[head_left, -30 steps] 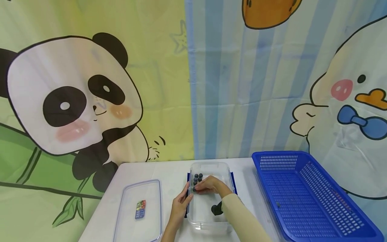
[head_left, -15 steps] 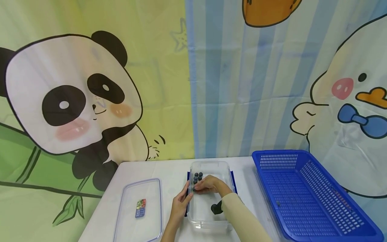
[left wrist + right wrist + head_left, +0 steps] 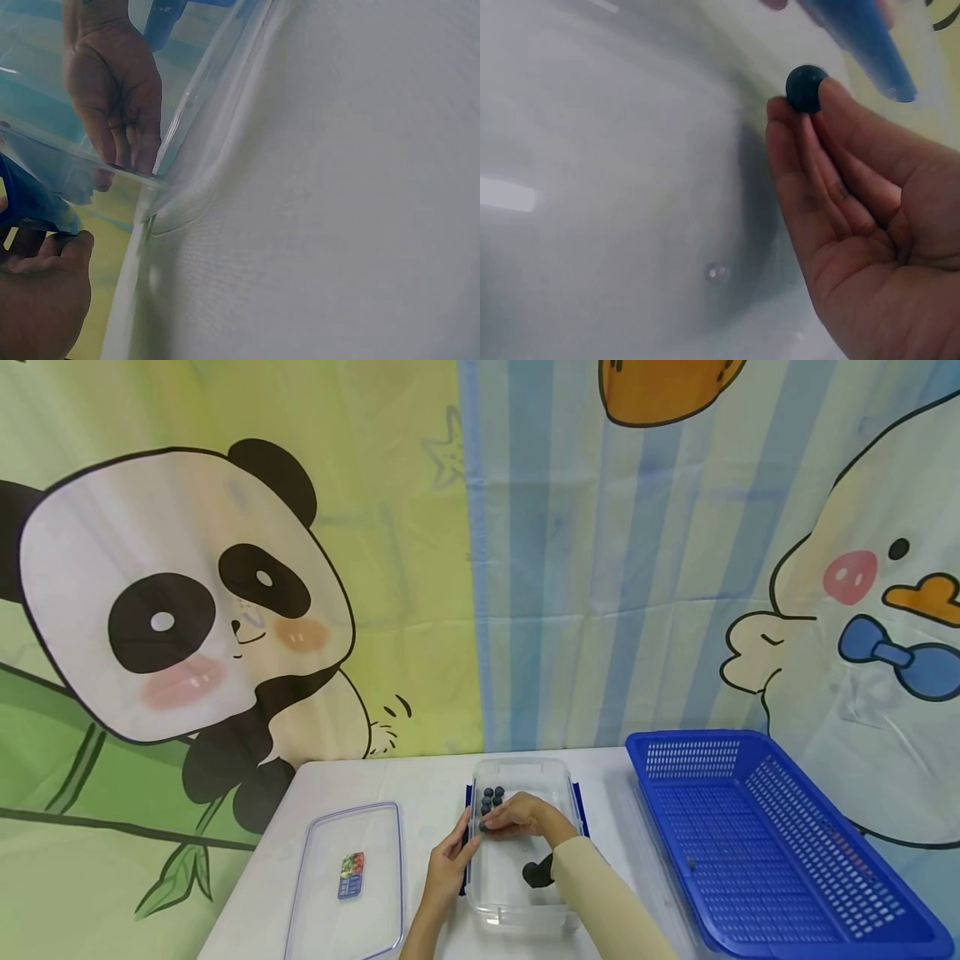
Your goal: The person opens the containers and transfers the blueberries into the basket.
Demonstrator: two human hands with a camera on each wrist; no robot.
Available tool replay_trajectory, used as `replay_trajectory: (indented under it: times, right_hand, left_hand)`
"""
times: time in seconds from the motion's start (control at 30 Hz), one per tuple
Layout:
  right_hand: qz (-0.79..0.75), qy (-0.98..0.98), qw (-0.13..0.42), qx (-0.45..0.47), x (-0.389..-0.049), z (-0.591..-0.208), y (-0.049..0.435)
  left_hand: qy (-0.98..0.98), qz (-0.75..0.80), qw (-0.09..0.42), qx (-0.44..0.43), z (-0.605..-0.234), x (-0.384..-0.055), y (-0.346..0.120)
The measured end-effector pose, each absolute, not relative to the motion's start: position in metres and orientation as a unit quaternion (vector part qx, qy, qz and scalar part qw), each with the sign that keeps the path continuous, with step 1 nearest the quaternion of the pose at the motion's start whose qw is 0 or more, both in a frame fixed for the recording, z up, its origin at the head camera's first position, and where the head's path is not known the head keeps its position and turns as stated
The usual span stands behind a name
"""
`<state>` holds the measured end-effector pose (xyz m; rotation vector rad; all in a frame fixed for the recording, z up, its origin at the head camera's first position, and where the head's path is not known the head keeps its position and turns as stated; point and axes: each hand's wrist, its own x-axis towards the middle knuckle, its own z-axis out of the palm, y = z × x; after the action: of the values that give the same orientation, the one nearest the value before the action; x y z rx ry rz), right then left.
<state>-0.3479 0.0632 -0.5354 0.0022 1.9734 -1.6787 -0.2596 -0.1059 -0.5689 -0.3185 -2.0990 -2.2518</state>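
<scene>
A clear plastic food box [image 3: 517, 881] with blue side latches stands on the table in the head view. Several blueberries [image 3: 487, 802] sit in rows in its far left corner. My right hand [image 3: 525, 817] is inside the box and pinches a blueberry [image 3: 805, 88] between thumb and fingertips, at the near end of the berries by the left wall. At the box's left side, my left hand [image 3: 447, 866] grips the wall by the blue latch [image 3: 34, 202]. In the left wrist view the right hand [image 3: 116, 90] shows through the clear wall.
Left of the box lies a clear lid [image 3: 322, 893] bearing a colourful label [image 3: 350, 876]. A large blue basket [image 3: 780, 868] stands on the right of the white table [image 3: 420, 785]. Beside the right sleeve [image 3: 600, 889] a black object [image 3: 537, 872] shows. A printed curtain [image 3: 420, 635] hangs behind.
</scene>
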Motion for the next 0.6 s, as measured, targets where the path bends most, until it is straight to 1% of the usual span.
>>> replay_trajectory:
  times: [0.2, 0.43, 0.6]
  right_hand:
    - [-0.626, 0.733, 0.265, -0.015, -0.346, -0.524, 0.068]
    - [-0.656, 0.705, 0.270, -0.029, -0.348, -0.514, 0.083]
    - [-0.669, 0.690, 0.273, -0.041, -0.347, -0.502, 0.103]
  left_hand:
    - [-0.683, -0.722, 0.026, -0.109, -0.546, -0.248, -0.106]
    - [-0.675, -0.728, 0.027, -0.114, -0.545, -0.249, -0.105]
    - [-0.680, -0.724, 0.033, -0.109, -0.547, -0.248, -0.105]
